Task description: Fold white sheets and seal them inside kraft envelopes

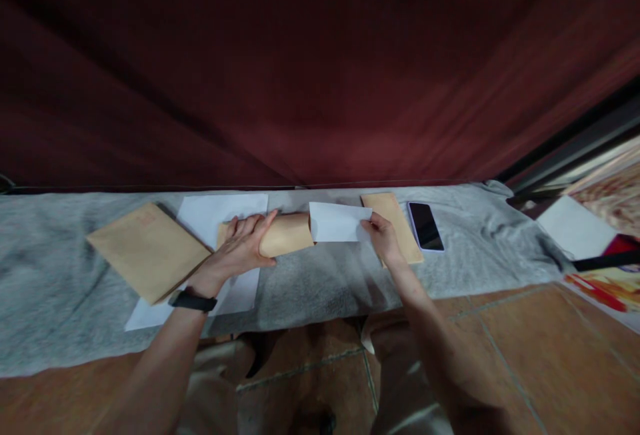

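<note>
A brown paper envelope [287, 234] lies across the middle of the cloth, its open end bulging to the right. My left hand [245, 242] grips it from the left, thumb along the near side and fingers over the top. Between the fingertips of my right hand [381, 232] is the right end of a folded white sheet of paper [340, 222]. The sheet's left end meets the envelope's mouth; how far it reaches inside is hidden.
Brown envelopes [150, 252] are stacked at left, partly over white paper sheets [227, 212]. Beneath my right hand lies another brown envelope [397, 222], beside a phone [426, 226]. Grey cloth [480, 242] covers the narrow surface; a dark red panel [310, 88] rises behind.
</note>
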### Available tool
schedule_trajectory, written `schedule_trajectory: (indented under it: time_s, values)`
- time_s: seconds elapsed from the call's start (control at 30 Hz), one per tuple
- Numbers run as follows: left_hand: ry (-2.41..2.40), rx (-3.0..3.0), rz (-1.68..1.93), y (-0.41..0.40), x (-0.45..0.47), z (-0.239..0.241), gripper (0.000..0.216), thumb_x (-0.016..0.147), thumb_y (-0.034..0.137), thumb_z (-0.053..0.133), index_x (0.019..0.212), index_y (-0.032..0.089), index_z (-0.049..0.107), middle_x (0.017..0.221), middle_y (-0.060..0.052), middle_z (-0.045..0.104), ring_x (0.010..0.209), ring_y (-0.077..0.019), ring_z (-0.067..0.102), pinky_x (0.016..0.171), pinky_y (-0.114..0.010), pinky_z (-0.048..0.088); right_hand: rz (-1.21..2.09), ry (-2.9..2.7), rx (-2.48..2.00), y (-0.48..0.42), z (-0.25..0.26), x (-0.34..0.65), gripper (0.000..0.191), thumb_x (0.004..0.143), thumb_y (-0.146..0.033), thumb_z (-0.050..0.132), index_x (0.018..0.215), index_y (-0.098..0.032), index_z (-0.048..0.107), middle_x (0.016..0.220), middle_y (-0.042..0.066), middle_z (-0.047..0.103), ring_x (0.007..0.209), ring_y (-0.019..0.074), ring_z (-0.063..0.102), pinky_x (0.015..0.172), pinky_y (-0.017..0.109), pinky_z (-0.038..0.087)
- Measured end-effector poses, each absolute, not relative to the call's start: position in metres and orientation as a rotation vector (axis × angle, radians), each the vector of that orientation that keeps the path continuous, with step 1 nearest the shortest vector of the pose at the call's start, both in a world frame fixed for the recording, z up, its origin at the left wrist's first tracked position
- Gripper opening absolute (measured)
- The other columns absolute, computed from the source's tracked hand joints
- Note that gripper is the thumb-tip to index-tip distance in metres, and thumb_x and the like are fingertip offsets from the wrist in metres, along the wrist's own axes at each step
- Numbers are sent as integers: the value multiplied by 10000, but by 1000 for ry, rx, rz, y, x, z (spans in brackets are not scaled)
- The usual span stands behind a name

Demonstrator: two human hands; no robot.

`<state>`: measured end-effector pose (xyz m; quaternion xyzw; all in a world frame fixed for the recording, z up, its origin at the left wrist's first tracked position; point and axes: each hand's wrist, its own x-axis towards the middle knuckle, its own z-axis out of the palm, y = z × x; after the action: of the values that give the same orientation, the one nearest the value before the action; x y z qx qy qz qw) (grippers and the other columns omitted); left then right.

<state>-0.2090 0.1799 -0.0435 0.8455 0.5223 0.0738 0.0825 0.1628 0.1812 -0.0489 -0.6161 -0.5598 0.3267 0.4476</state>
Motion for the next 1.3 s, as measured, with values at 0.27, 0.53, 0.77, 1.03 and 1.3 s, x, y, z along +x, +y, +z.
schedule_trajectory:
  time_s: [0.27, 0.53, 0.77, 1.03, 1.3]
  values:
    - [1569, 2518, 189, 181, -209, -43, 1241, 704, 476, 798, 1626, 293, -13, 1486, -178, 410, 1432, -406, 356, 1189, -683, 113, 762, -1617, -1677, 178, -40, 168, 166, 756, -312, 522, 620, -218, 533, 591, -23, 540, 632, 152, 507, 587, 240, 353]
    - [1536, 2548, 196, 182, -208, -45, 1249, 694, 493, 805, 1630, 272, 8, 1495, -195, 401, 1443, -415, 341, 1188, -694, 103, 849, -1683, -1722, 179, -40, 168, 241, 741, -308, 529, 542, -235, 413, 523, -55, 436, 554, 118, 417, 534, 238, 275]
    - [1510, 2522, 183, 182, -202, -46, 1278, 672, 518, 819, 1630, 294, 4, 1517, -176, 398, 1460, -406, 318, 1203, -669, 103, 1004, -1614, -1599, 180, -50, 153, 133, 741, -277, 550, 644, -233, 470, 582, -64, 479, 587, 123, 452, 553, 233, 305]
    - [1439, 2537, 255, 182, -188, -47, 1265, 651, 512, 830, 1635, 279, 69, 1517, -165, 405, 1438, -402, 348, 1216, -646, 94, 1013, -1476, -1539, 179, -61, 127, 252, 783, -377, 550, 598, -228, 466, 568, -61, 418, 595, 123, 406, 573, 251, 296]
    - [1394, 2514, 254, 178, -168, -36, 1249, 643, 489, 846, 1635, 244, 126, 1530, -186, 415, 1444, -424, 348, 1221, -636, 121, 1132, -1505, -1514, 174, -66, 105, 272, 751, -315, 548, 502, -212, 514, 513, -54, 429, 568, 117, 428, 547, 241, 277]
